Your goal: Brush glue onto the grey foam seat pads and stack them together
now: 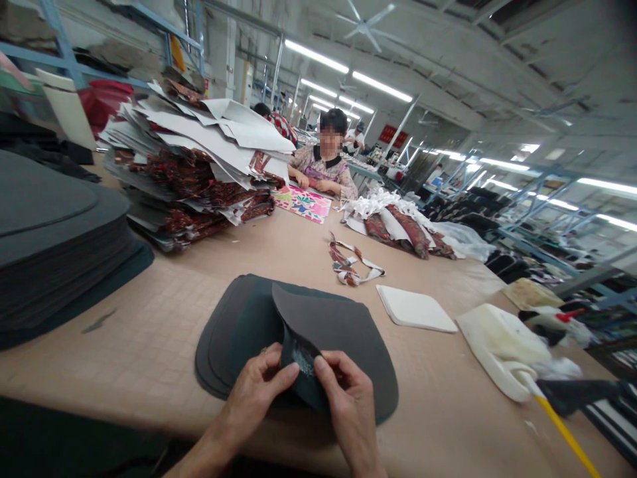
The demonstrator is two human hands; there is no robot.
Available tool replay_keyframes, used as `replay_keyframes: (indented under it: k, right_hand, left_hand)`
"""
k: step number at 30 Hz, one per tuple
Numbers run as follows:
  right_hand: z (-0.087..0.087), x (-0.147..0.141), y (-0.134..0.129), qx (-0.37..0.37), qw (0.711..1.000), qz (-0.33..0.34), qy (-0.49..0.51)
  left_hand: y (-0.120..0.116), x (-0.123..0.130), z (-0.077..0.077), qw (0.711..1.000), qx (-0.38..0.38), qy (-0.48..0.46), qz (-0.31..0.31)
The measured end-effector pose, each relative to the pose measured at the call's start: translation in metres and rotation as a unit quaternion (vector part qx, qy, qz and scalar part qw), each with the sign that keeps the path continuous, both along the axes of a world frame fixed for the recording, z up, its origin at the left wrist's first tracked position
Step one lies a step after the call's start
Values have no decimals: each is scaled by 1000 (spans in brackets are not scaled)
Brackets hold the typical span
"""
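Note:
A low stack of dark grey rounded foam-like sheets (233, 345) lies at the front edge of the table. The top sheet (343, 322) is bent up from the stack, its near edge raised. My left hand (255, 385) pinches this edge between thumb and fingers on the left. Close beside it, my right hand (351, 395) grips the same edge with thumb and bent fingers. Between the two thumbs a whitish patch (302, 360) shows on the dark surface. Some fingertips are hidden behind the material.
A tall stack of dark sheets (60, 245) stands left. Behind it is a pile of white and red-brown pieces (199, 159). Fabric strips (351, 262), a white pad (415, 309) and a cut white jug (502, 345) lie right. Across the table (174, 332) a person (323, 159) works.

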State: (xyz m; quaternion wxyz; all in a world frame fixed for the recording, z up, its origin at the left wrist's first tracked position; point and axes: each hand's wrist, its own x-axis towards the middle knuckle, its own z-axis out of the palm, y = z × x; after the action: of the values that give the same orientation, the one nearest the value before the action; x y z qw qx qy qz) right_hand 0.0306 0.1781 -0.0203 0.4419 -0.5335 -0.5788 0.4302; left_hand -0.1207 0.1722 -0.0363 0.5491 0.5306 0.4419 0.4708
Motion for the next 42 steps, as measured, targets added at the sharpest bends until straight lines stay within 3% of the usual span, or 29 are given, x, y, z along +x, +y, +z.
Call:
replay_keyframes:
  k: [10,15,17,20,24,29,35,38,42]
  right_hand:
    - [6,13,2,-9,997,-63,32]
    - [5,16,2,11,997,-77,16]
    - [5,12,1,42,996,-74,-11]
    - [5,3,-3,151,985,-30,-84]
    - [5,-2,-11,256,958,32,-127]
    - [10,1,-18,220,965,-14,-142]
    - [23,-2,-15,261,938,18,-225]
    - [29,1,-12,229,952,24,-200]
    - [30,14,-8,117,985,-52,-116]
  left_hand:
    - [-3,-5,0,997,12,78,-16]
    - [-2,-5,-5,995,-6,102,13]
    - [-2,-4,-4,997,-34,68,3]
    - [-1,-4,4,998,-66,4,-5]
    - [4,-7,14,999,-32,-12,26]
    - [5,-2,17,1000,16,21,-7]
    - [-3,14,27,995,67,62,-47]
    - [-1,12,19,996,52,35,-64]
    - [1,7,1,996,5,-33,-84]
